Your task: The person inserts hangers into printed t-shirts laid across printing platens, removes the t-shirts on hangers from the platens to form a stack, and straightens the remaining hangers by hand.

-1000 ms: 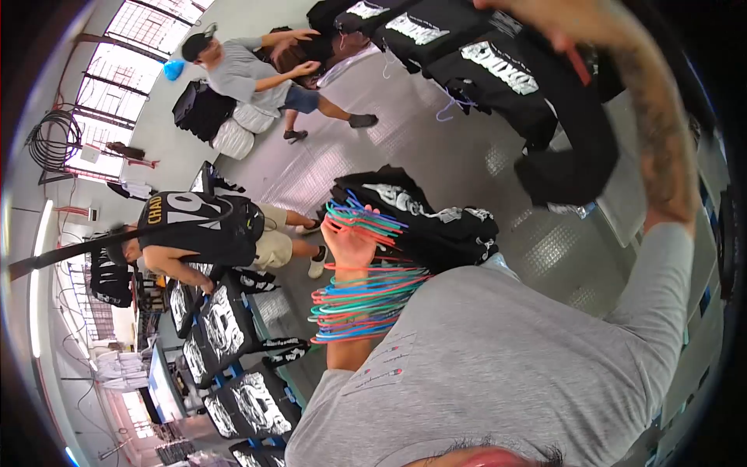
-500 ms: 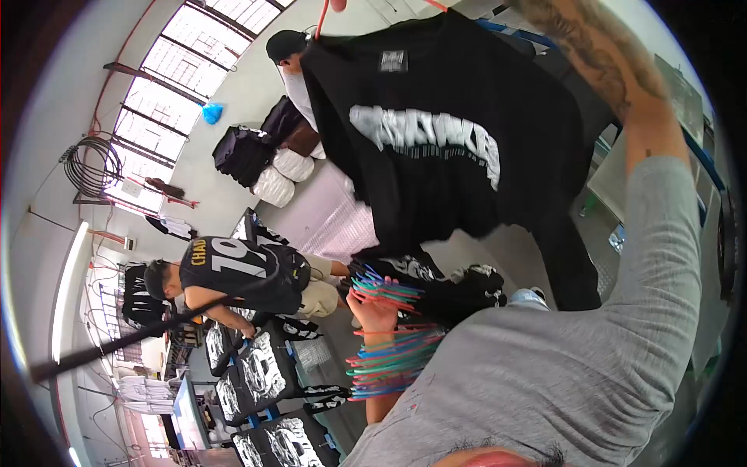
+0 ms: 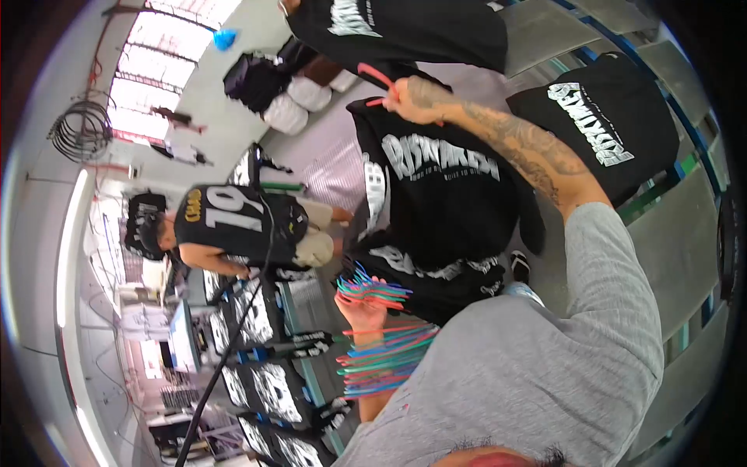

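Observation:
My left hand [image 3: 360,314] is closed on a bunch of coloured plastic hangers [image 3: 377,293]. More hangers in red, green and blue [image 3: 389,354] are strung along my left forearm. My tattooed right arm reaches out, and its hand [image 3: 416,100] grips a red hanger [image 3: 375,74]. Close beside that hand is a black sweatshirt with white lettering [image 3: 443,179]; whether it hangs on the red hanger I cannot tell. Another black printed garment [image 3: 420,35] is at the top edge. Dark printed garments [image 3: 436,284] also lie near my left hand.
A co-worker in a black jersey [image 3: 233,218] bends over boards with black printed pieces [image 3: 276,389]. A black printed garment [image 3: 595,124] covers one board; bare grey boards [image 3: 673,241] line the right. White bundles [image 3: 288,117] and dark stacks [image 3: 253,82] sit farther off.
The black sweatshirt raised before me is no longer held up there. My right hand has come into view lower, gripping a red hanger. My left hand keeps its hangers.

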Motion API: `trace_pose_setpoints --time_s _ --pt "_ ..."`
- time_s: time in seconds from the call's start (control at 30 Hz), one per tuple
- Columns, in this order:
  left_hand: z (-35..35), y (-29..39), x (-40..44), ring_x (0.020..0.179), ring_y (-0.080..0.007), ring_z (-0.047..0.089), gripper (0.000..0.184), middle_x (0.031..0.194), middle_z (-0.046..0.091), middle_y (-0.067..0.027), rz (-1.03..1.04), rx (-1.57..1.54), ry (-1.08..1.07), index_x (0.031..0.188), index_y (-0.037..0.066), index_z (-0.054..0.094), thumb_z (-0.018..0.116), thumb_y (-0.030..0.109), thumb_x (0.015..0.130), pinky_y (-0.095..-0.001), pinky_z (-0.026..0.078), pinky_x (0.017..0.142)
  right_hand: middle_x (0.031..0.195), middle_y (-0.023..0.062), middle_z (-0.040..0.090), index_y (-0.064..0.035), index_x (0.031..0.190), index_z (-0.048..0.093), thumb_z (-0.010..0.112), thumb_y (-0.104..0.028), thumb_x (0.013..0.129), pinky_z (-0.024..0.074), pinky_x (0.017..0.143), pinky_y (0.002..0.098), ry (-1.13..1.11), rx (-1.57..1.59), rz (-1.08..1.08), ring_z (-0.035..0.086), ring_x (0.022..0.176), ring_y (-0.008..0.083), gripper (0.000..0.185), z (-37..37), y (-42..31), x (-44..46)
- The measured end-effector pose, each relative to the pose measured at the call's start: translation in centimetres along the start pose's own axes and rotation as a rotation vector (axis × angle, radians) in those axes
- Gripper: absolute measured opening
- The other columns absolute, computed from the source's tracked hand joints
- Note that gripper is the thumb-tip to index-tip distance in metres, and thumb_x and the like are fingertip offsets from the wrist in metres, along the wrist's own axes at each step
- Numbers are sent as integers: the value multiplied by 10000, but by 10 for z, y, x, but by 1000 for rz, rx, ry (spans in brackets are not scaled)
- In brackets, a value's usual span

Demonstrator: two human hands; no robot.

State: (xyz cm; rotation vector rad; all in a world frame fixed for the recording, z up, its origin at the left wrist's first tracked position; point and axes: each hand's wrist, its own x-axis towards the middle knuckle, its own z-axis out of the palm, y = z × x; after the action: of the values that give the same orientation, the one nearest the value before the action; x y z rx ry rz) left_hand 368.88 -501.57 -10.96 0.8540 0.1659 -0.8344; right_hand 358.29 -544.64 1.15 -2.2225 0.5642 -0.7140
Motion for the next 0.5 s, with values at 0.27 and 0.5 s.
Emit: trace_pose_setpoints --time_s 0.27,0.5 --pt "26 -27 -2 971 -361 628 498 965 670 -139 41 -60 34 1049 98 633 454 536 895 -549 468 955 768 250 629 -18 820 650 518 -351 936 477 672 504 41 117 -11 628 759 428 376 80 40 -41" --pt "22 -38 12 991 -376 631 669 1030 673 -190 70 -147 -25 1105 22 625 454 619 858 -525 443 992 776 204 648 -95 892 677 555 -315 928 500 651 475 -206 19 8 631 756 424 254 166 86 -92"
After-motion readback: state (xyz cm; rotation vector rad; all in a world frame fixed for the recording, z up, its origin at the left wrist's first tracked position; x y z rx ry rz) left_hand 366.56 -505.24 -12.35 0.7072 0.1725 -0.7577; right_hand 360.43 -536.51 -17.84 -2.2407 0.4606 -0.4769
